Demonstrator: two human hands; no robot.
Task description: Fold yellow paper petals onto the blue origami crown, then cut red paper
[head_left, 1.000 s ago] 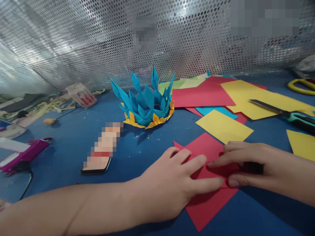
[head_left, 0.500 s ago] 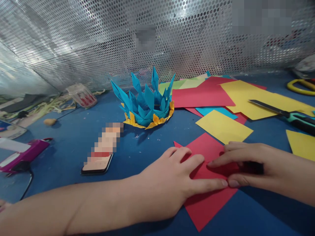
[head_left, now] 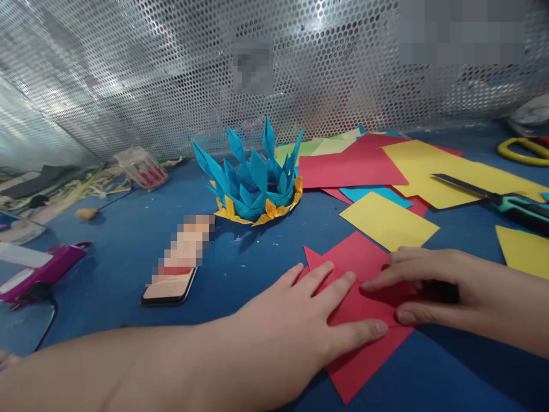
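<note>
A red sheet of paper (head_left: 358,377) lies on the blue table in front of me, with a fold line across it and a pointed red corner sticking out at the upper left. My left hand (head_left: 317,320) is flat on its left part, palm down, fingers spread and thumb stretched right along the fold. On the right side my right hand (head_left: 424,286) touches the sheet with its fingertips, index finger and thumb apart. Part of the paper under both hands is hidden.
A blue and yellow folded-paper figure (head_left: 257,194) stands behind. A phone (head_left: 171,286) lies left of it. Coloured sheets (head_left: 355,166), a yellow sheet (head_left: 388,220) and scissors (head_left: 501,203) lie to the right. A purple device with a cable (head_left: 47,272) is at far left.
My left hand has shifted slightly left and down, its fingers straightening, and its thumb has drawn back from my right thumb. My right hand has stayed nearly in place.
</note>
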